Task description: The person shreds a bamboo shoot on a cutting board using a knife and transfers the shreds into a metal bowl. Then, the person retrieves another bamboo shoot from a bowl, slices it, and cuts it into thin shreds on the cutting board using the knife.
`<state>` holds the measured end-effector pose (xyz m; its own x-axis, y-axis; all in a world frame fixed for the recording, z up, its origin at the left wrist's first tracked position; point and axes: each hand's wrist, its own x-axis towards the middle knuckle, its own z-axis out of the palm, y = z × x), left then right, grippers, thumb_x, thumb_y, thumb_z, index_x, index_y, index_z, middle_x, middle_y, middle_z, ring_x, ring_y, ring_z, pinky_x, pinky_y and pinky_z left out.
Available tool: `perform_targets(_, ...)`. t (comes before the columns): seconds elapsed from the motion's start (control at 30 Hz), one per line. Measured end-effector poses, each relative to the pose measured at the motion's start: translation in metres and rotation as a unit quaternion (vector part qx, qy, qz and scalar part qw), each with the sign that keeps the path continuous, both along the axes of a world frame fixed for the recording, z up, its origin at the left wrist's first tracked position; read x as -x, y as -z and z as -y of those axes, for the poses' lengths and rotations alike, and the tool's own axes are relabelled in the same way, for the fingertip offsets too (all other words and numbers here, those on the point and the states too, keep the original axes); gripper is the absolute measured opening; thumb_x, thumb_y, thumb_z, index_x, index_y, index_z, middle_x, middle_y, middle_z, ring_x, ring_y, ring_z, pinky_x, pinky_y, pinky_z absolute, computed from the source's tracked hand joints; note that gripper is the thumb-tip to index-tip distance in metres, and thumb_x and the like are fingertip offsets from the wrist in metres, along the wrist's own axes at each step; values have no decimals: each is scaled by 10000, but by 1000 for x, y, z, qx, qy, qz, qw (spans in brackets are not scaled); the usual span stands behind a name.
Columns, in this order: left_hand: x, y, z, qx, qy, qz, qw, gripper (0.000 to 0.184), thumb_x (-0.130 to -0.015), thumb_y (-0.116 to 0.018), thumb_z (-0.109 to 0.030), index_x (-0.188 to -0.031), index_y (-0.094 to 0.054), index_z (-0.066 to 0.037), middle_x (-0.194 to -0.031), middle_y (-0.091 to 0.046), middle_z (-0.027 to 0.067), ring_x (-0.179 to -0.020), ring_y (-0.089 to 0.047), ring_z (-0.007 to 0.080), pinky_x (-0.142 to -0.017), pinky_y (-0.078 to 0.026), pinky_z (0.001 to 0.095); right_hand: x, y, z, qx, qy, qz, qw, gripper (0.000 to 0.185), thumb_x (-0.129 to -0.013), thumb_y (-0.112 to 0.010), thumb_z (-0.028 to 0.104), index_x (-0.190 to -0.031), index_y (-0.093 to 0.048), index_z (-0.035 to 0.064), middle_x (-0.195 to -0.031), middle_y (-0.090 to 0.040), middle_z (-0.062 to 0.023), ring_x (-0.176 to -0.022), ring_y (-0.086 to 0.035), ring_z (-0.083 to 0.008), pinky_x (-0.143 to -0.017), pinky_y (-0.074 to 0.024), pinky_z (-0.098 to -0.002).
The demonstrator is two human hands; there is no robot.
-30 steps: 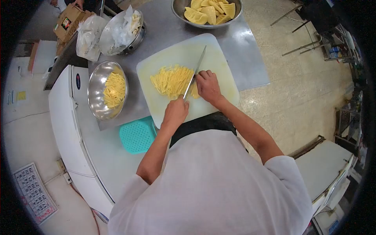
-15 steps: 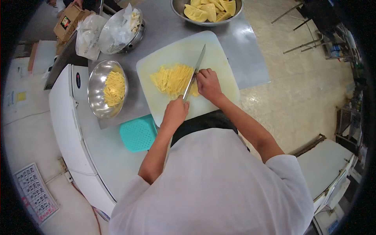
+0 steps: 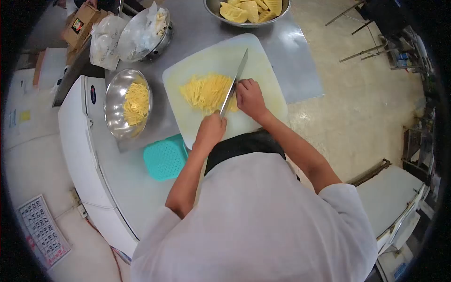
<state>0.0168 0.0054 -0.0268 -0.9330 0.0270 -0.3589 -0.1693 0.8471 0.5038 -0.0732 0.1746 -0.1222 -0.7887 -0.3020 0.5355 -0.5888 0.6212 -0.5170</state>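
**Knife point(image 3: 234, 83) w/ yellow shreds point(image 3: 205, 91)**

L hand point(image 3: 211, 129) clenched round knife handle. Beyond grip: straight metal blade point(image 3: 241, 66), stringy shreds L of it, on round-cornered pale board point(image 3: 197, 131). R hand point(image 3: 251, 99) curled just R of blade; can't tell hold.

There is one left hand point(image 3: 210, 130) and one right hand point(image 3: 251, 99), one knife point(image 3: 241, 68), one cutting board point(image 3: 258, 61), one teal basket point(image 3: 164, 160) and one calendar point(image 3: 43, 230). Yellow shreds point(image 3: 204, 93) make two heaps, too fine to count singly. At least two metal bowls point(image 3: 114, 101) stand on one surface point(image 3: 293, 61); the overlapping yellow pieces point(image 3: 235, 12) cannot be counted exactly.
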Motion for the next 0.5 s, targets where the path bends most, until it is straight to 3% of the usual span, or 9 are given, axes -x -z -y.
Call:
perform_targets(0.1, 4, -52, -5, -48, -34, 73, 996, 337, -958, -622, -240, -930, -630, 96, -827, -646, 353, -876, -653, 512, -788, -500, 576, -1, 0, -4, 6, -10, 7, 1000, 157, -788, -651, 21, -936, -598, 15, -935, -603, -143, -885, -563, -341, -769, -464, -448)
perform_targets(0.13, 5, -34, 0, -44, -37, 68, 996, 337, -958, -622, -240, -930, -630, 96, -827, -646, 353, -876, -653, 512, -788, -500, 576, 4, -1, -1, 11, -13, 2, 1000, 157, -788, -651, 21, -936, -598, 15, -935, -603, -143, -885, -563, -341, -769, -464, -448)
perform_targets(0.17, 3, 1, 7, -15, 1, 23, 1000, 345, -975, -614, -252, -933, -617, 89, -727, -641, 291, -714, -664, 438, -700, -517, 530, 4, -1, 0, 7, -5, -8, 1000, 161, -790, -650, 21, -943, -601, 11, -930, -601, -145, -882, -563, -342, -768, -467, -448)
perform_targets(0.2, 3, -2, 1, 12, 39, -18, 999, 353, -991, -605, -265, -935, -605, 83, -628, -637, 228, -552, -674, 364, -612, -534, 483, -1, 0, -2, 0, 3, -14, 1000, 164, -793, -649, 22, -950, -603, 8, -924, -598, -147, -879, -563, -343, -768, -469, -448)
perform_targets(0.3, -4, -35, 0, -8, 14, 12, 1000, 351, -989, -608, -263, -937, -600, 84, -611, -627, 224, -538, -666, 364, -607, -530, 486, -1, 1, -3, 19, 1, -8, 1000, 154, -797, -647, 19, -945, -604, 9, -931, -602, -149, -880, -563, -345, -772, -473, -451)
perform_targets(0.37, -4, 7, 4, -2, 18, -9, 1000, 351, -990, -607, -265, -943, -601, 82, -602, -623, 218, -532, -663, 364, -605, -527, 492, 0, 1, -1, 10, 5, -8, 1000, 151, -802, -650, 20, -947, -610, 8, -935, -605, -147, -884, -564, -344, -777, -474, -451)
perform_targets(0.5, 15, -12, 2, -4, 13, -38, 999, 335, -990, -601, -255, -953, -605, 78, -628, -627, 238, -598, -670, 409, -629, -513, 523, -4, -6, -6, 43, 10, -3, 999, 133, -824, -660, 31, -952, -631, 13, -944, -613, -134, -896, -572, -335, -780, -477, -441)
